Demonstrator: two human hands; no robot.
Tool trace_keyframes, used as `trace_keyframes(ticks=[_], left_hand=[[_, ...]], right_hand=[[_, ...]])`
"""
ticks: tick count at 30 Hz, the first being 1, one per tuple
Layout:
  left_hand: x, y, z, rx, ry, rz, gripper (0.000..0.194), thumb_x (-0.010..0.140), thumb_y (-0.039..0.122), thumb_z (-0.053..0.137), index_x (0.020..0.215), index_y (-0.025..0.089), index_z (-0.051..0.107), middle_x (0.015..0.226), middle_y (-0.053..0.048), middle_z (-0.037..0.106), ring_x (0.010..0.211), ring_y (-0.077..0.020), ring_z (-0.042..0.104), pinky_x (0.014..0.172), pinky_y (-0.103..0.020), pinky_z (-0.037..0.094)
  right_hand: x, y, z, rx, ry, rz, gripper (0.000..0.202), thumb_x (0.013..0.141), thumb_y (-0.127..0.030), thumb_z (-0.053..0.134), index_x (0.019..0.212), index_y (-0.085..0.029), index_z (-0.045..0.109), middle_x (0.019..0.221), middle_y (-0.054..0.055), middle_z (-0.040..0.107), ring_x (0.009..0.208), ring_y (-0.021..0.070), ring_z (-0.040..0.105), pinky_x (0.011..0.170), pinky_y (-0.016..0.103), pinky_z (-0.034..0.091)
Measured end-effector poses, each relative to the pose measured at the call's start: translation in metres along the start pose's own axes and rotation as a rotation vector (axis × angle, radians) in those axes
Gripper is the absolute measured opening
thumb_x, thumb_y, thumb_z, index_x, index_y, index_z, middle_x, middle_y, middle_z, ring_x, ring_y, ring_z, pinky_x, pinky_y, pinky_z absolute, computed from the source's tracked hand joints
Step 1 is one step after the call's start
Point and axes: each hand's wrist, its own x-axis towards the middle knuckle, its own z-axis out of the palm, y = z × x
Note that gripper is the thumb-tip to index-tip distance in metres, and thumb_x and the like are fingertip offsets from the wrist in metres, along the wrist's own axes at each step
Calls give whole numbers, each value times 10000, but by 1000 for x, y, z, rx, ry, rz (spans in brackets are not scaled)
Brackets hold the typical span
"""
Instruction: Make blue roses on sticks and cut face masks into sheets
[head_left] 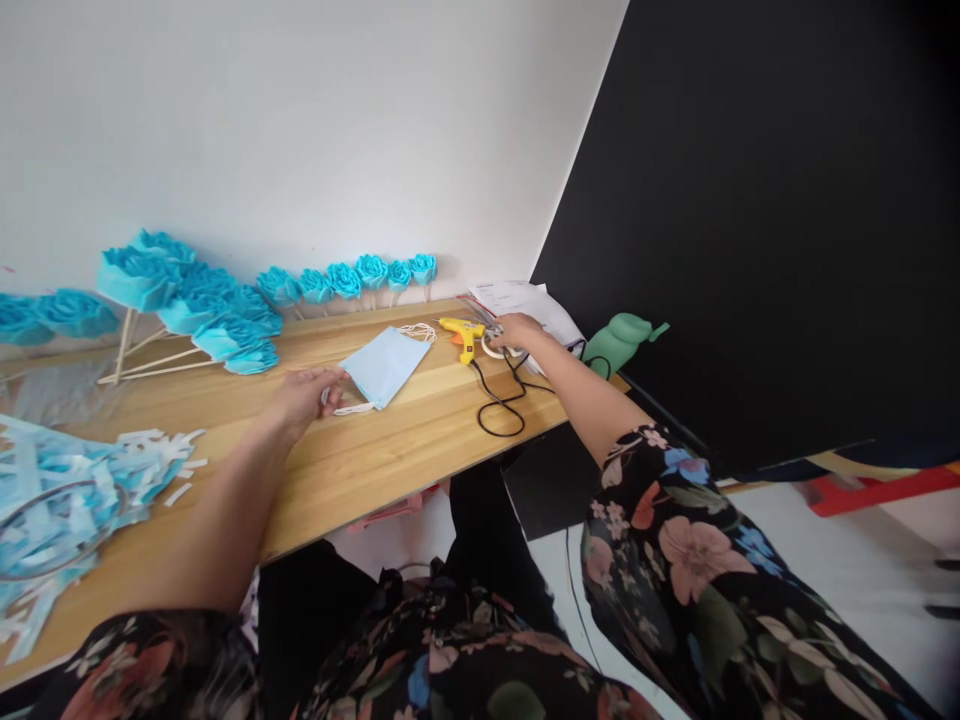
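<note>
Left hand [309, 392]: you pinch the blue mask [388, 366]
Right hand [516, 332]: beside the yellow glue gun [466, 330]; your grip cannot be told

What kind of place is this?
It looks like a little craft corner: there are blue artificial roses on sticks, a yellow glue gun, and a heap of cut strips on the wooden table.

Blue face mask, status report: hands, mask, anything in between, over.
Left hand at left corner of blue face mask, grip unclear. Right hand just right of yellow glue gun, hold unclear. Mask on table. Glue gun between mask and right hand.
</note>
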Motion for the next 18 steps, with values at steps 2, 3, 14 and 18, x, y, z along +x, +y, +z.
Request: trace_keyframes(ticks=[2,3,14,18], left_hand=[[-1,1,1,-5,2,-5,237,709,365,688,779,146,628,405,71,460,329,-65,346,599,-281,539],[-2,1,1,-7,3,-4,232,711,361,684,778,146,630,408,68,466,328,-66,348,598,-280,537],[2,-2,-2,-16,-20,11,224,724,362,684,791,154,635,423,65,471,335,-70,371,598,-271,533],[3,-5,-3,-24,-20,16,217,729,357,684,786,154,631,417,67,464,333,-68,363,599,-272,537]], right_hand=[[-1,-1,2,-10,6,21,603,765,-484,711,1300,-219,624,1302,141,675,1137,305,656,843,344,507],[-2,0,3,-12,10,33,628,764,-501,704,1319,-226,601,1313,142,667,1153,314,649,860,360,508],[-5,9,12,519,234,152,653,740,-302,741,1345,-173,529,1193,177,691,1171,356,622,989,451,466],[1,20,14,933,240,163,575,826,-277,666,1358,-129,503,1045,151,708,941,272,692,845,394,547]])
